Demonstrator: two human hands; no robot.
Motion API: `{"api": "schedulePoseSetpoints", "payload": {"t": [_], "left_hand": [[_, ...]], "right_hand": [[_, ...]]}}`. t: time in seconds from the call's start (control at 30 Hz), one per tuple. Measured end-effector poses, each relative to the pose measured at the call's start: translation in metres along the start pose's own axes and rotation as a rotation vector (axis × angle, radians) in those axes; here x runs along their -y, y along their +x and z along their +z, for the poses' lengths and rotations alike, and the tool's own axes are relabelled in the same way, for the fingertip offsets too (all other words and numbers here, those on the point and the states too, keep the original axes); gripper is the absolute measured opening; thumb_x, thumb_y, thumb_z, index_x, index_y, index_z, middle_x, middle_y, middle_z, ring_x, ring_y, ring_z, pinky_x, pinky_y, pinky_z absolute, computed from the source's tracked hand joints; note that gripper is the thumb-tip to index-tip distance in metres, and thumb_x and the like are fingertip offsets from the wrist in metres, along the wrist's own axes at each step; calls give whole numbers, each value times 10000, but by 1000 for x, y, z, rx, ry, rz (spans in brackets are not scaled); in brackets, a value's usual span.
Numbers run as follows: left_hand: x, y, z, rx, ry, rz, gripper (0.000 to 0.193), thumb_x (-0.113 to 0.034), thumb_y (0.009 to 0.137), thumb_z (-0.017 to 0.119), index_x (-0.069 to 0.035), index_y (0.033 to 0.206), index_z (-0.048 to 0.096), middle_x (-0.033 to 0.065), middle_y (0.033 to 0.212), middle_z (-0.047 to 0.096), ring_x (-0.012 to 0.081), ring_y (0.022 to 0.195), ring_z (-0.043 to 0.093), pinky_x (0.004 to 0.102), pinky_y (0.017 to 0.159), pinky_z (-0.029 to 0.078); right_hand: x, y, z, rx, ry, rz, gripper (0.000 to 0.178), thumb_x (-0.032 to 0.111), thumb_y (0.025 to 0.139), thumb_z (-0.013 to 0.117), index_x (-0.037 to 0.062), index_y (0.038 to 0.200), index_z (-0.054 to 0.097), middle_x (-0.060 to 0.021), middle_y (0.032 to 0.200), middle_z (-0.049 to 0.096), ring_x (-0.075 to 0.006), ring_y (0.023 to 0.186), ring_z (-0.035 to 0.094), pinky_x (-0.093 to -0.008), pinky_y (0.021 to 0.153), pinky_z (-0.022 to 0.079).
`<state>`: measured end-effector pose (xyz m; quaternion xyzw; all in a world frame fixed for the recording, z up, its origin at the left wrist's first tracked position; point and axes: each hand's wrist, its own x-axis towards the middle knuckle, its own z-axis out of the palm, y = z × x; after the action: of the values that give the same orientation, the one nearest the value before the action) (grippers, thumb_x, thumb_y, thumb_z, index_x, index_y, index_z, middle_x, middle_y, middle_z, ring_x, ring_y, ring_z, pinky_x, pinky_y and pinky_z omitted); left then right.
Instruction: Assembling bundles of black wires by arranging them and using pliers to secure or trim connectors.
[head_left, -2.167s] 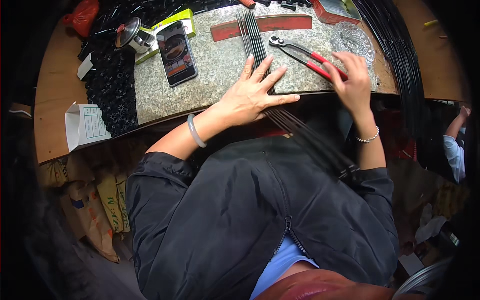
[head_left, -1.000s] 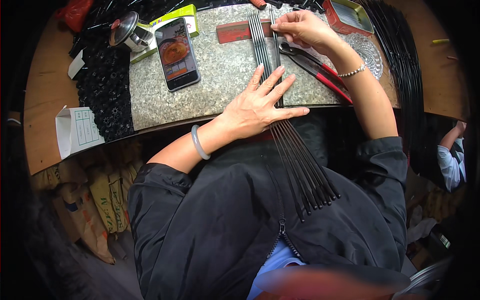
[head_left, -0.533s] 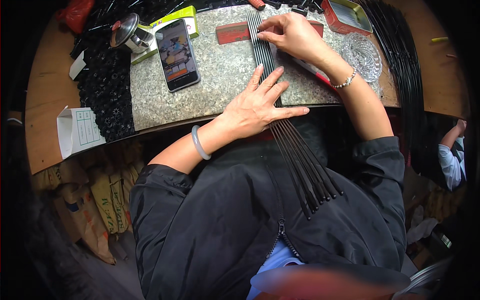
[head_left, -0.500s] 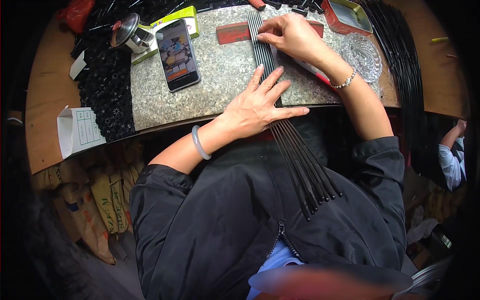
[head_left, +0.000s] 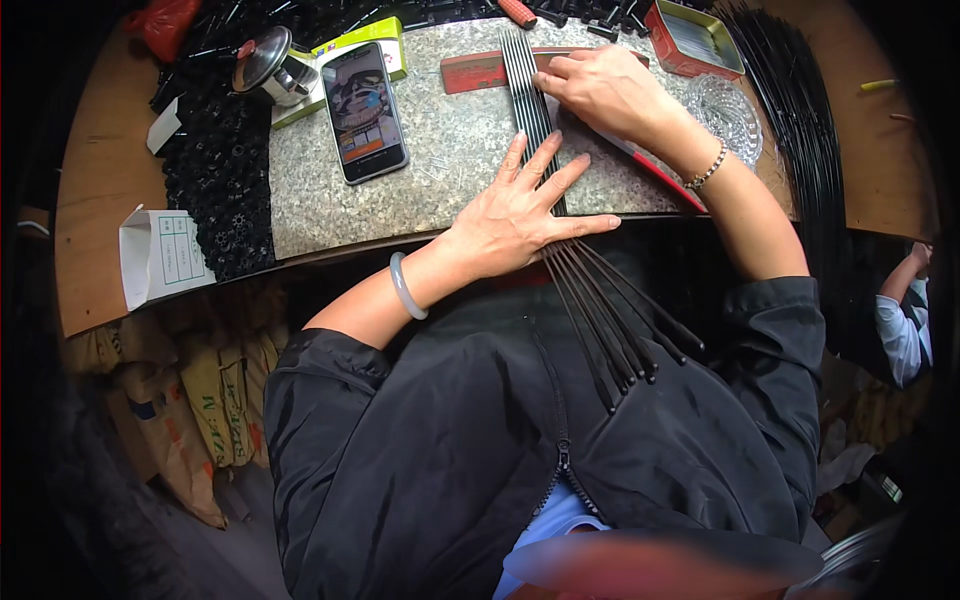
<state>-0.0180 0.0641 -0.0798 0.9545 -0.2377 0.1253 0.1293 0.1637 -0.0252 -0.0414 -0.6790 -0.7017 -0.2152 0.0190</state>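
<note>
Head view: left hand lies flat across the black rods, fingers wide apart, palm at the front edge of the speckled slab. Right hand has thumb and forefinger drawn narrow at the bundle's right side, beyond the left fingertips; can't tell if they pinch a rod. Far rod ends lie across the red strip, just past the right fingertips. Near ends, dark-tipped, fan out below the left palm, off the slab edge, over the dark jacket.

Room: widest is left of the left fingers, out to the phone, small clear slivers lying in it. Right side is tighter: red-handled pliers partly hidden under the right hand, glass dish just beside the right wrist, open red tin beyond the right knuckles. Second rod bundle runs past the table edge, well right of both hands.

Writing: phone shows a picture, text too small to read. White carton, well left of the left fingers, carries a teal printed grid, fine print. Sacks, lower left of the left fingers, below table level, bear green lettering.
</note>
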Motion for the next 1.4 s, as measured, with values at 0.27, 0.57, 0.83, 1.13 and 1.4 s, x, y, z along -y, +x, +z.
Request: {"api": "schedulePoseSetpoints", "payload": {"t": [0.27,0.57,0.83,1.13,1.4], "left_hand": [[-2,0,-3,1,-19,-4,596,-218,722,612,-448,1235,413,147,1322,339,425,1237,282,603,991,201],[-5,-2,-17,29,-80,-32,737,-161,640,697,-365,1278,390,143,1354,297,398,1270,238,579,1004,207],[49,0,-52,-337,-810,-619,429,-63,788,579,-6,1196,458,156,1126,509,202,936,551,267,803,465],[97,61,-28,-428,-1854,-441,394,-161,883,508,19,1221,419,76,1027,568,136,914,556,249,804,462],[105,64,-11,-438,-1881,-424,227,-83,845,555,-1,1054,524,49,901,592,115,812,574,226,762,475]], "right_hand": [[-7,12,-17,188,71,-86,131,158,704,550,33,697,590,-108,716,597,-248,711,619,-351,595,491],[4,23,6,389,824,736,285,277,826,595,0,768,626,-70,551,563,-120,490,540,-266,451,409],[16,10,-18,144,1229,985,247,263,846,589,22,794,573,7,536,532,-30,418,432,-177,383,323],[33,8,-29,145,1252,963,209,249,869,553,41,858,566,12,569,554,-36,421,456,-170,386,344],[34,2,-25,67,1270,983,219,259,865,550,42,838,555,3,561,560,-51,420,486,-184,379,379]]}}
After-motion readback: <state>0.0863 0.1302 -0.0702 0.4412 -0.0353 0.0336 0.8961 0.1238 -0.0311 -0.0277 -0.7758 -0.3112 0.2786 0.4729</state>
